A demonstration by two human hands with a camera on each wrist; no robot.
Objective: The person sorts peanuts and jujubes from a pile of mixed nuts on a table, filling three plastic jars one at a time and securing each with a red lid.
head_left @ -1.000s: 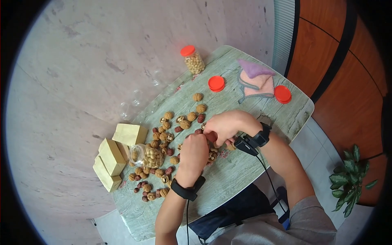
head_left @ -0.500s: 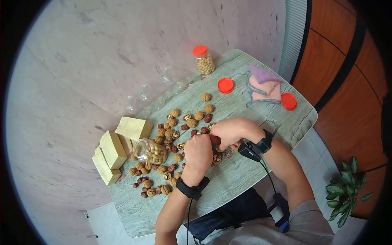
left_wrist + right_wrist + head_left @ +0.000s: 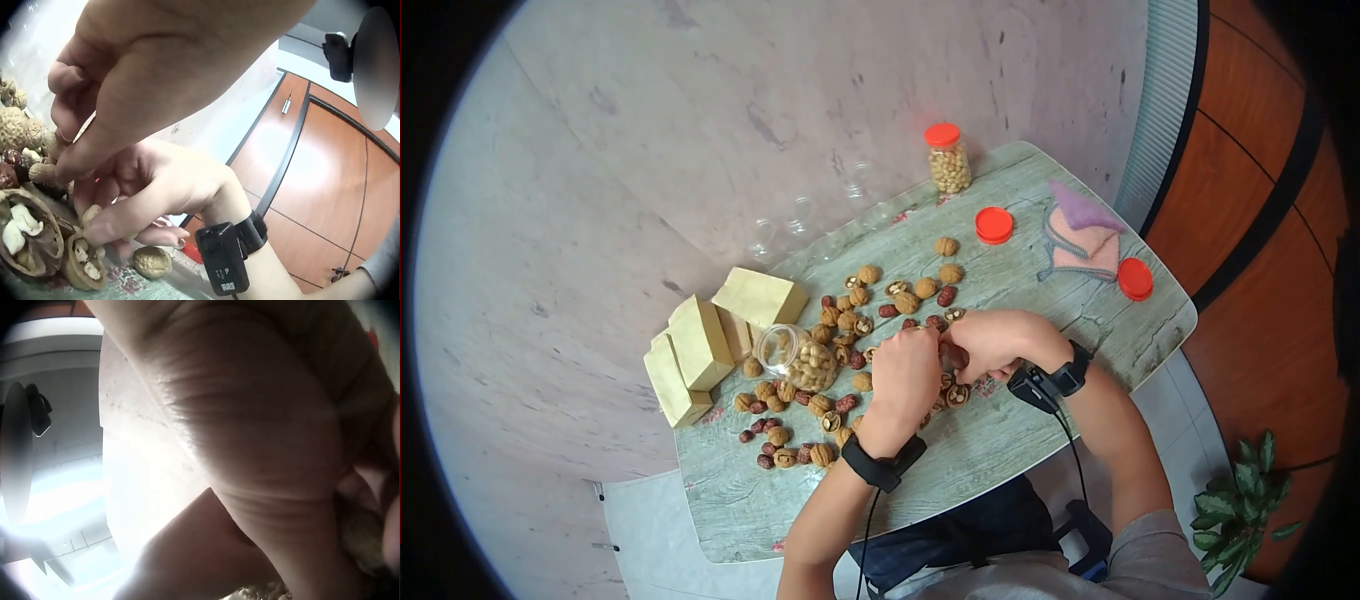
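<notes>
Side by side over the scattered nuts, my left hand (image 3: 905, 375) and right hand (image 3: 1000, 340) work close together. The left thumb and fingers pinch at a peanut (image 3: 44, 173) low in the pile. My right hand's curled thumb and fingers hold another peanut (image 3: 92, 212), partly hidden by the thumb. Just under the hands lie a broken walnut shell (image 3: 53, 250) with pale pieces in it, a smaller shell piece (image 3: 84, 265) and a walnut (image 3: 152, 262). Red dates (image 3: 946, 296) mix with whole walnuts (image 3: 946, 246) around them. A lidless jar of peanuts (image 3: 812, 365) lies tipped, left of my left hand.
Yellow boxes (image 3: 700, 340) stand at the table's left end, clear empty jars (image 3: 800, 225) along the wall side. A red-lidded jar of peanuts (image 3: 949, 165) stands at the back. Two loose lids, one red lid (image 3: 994, 225) and another lid (image 3: 1135, 279), flank a pink-purple cloth (image 3: 1085, 240).
The head view has shifted, so the table and everything on it appear farther right. Both hands stay close together over the same part of the pile, with only small finger movements.
</notes>
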